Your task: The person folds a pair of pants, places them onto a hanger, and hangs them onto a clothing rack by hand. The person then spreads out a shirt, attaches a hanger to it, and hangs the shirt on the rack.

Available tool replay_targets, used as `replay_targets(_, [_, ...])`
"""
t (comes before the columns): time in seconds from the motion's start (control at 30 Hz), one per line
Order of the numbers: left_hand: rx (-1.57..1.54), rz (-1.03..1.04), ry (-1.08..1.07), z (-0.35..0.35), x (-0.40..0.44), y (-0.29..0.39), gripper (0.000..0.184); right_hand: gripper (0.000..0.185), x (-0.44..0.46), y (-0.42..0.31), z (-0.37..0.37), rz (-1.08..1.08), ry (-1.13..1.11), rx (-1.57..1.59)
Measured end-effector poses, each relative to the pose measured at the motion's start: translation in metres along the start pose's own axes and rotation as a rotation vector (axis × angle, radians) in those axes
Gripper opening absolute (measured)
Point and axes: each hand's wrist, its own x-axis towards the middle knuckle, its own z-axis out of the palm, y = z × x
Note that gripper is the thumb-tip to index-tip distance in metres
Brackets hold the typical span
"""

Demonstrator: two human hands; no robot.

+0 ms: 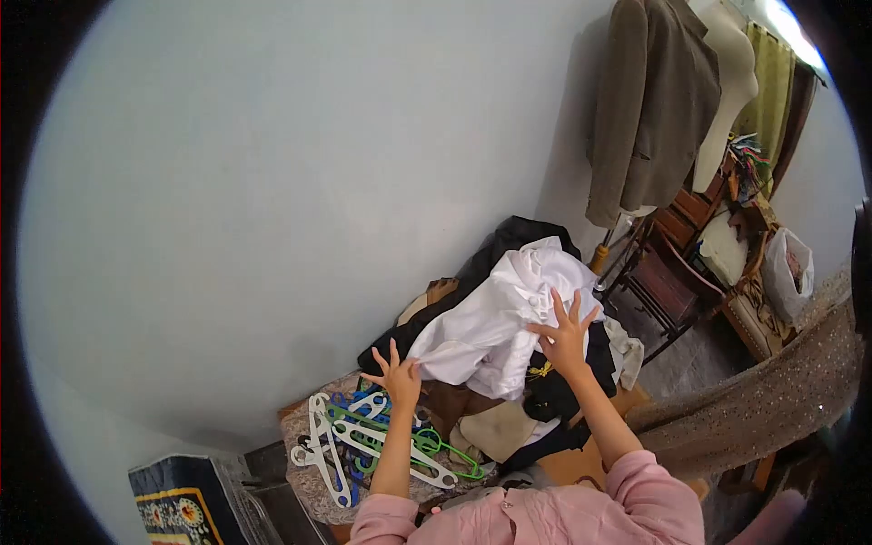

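**Currently, both hands are holding a white garment [481, 318] over the clothes pile [534, 232]**

The white garment is lying bunched on top of the clothes pile, its cloth falling in loose folds. At the pile's left end, the left hand [397, 377] is pinching an edge of it between thumb and forefinger, the other fingers standing spread. Toward the pile's right side, the right hand [565, 343] is gripping more of the same cloth, apparently in a similar pinch, its remaining fingers fanning out. Plastic hangers [391, 450] are lying tangled just left of the pile, outside either grip. A jacket [654, 109] is hanging on a mannequin [731, 73] beyond the pile's right end.

The step in hand seems to be arranging the garment between two pinched points. The next move is probably calling for even tension and a light grip, without dragging the clothes underneath.
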Motion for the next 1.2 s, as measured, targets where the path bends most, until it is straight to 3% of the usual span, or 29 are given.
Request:
replay_targets(0.13, [-0.043, -0.117, 0.122, -0.026, 0.018, 0.017, 0.01, 0.029, -0.031, 0.005, 0.006, -0.04, -0.118, -0.015])
replay_targets(0.2, [-0.028, -0.127, 0.156, -0.045, 0.026, 0.037, 0.013, 0.028, -0.041, 0.001, 0.012, -0.066, -0.353, -0.052])
replay_targets(0.27, [-0.026, -0.086, 0.231, -0.06, 0.033, 0.059, 0.015, 0.034, -0.041, -0.002, 0.017, -0.158, -0.422, -0.082])
replay_targets(0.37, [-0.012, -0.05, 0.229, -0.068, 0.048, 0.093, 0.014, 0.057, -0.021, -0.018, 0.007, -0.5, -0.564, -0.005])
replay_targets(0.4, [-0.025, -0.01, 0.234, -0.067, 0.052, 0.104, 0.014, 0.057, -0.02, -0.022, 0.015, -0.509, -0.568, 0.002])
replay_targets(0.47, [-0.017, 0.041, 0.258, -0.058, 0.064, 0.121, 0.013, 0.063, -0.018, -0.025, 0.049, -0.802, -0.272, 0.057])
replay_targets(0.5, [-0.011, 0.099, 0.281, -0.054, 0.069, 0.128, 0.012, 0.063, -0.015, -0.024, 0.068, -0.813, -0.276, 0.063])
replay_targets(0.57, [-0.032, 0.09, 0.261, -0.051, 0.072, 0.144, 0.011, 0.062, -0.009, -0.025, 0.102, -0.984, 0.001, 0.09])
replay_targets(0.8, [-0.052, 0.067, 0.208, -0.067, 0.071, 0.135, 0.01, 0.044, 0.023, -0.023, 0.133, -1.143, 0.005, 0.14])
replay_targets(0.87, [-0.008, 0.05, 0.201, -0.069, 0.062, 0.128, 0.014, 0.031, 0.04, -0.017, 0.133, -1.04, -0.297, 0.081])
replay_targets(1.0, [-0.152, -0.238, 0.457, -0.044, 0.004, 0.114, 0.058, 0.01, 0.077, -0.018, 0.102, -0.668, -0.066, 0.363])
replay_targets(1.1, [0.018, -0.542, 0.042, -0.016, -0.049, 0.133, 0.082, 0.012, 0.11, -0.013, 0.091, -0.504, 0.051, 0.434])
replay_targets(1.13, [-0.072, -0.602, -0.039, -0.008, -0.057, 0.144, 0.086, 0.012, 0.116, -0.014, 0.086, -0.509, 0.046, 0.44])
replay_targets(1.2, [-0.134, -0.571, 0.078, 0.025, -0.068, 0.139, 0.067, 0.011, 0.127, -0.015, 0.076, -0.485, 0.104, 0.497])
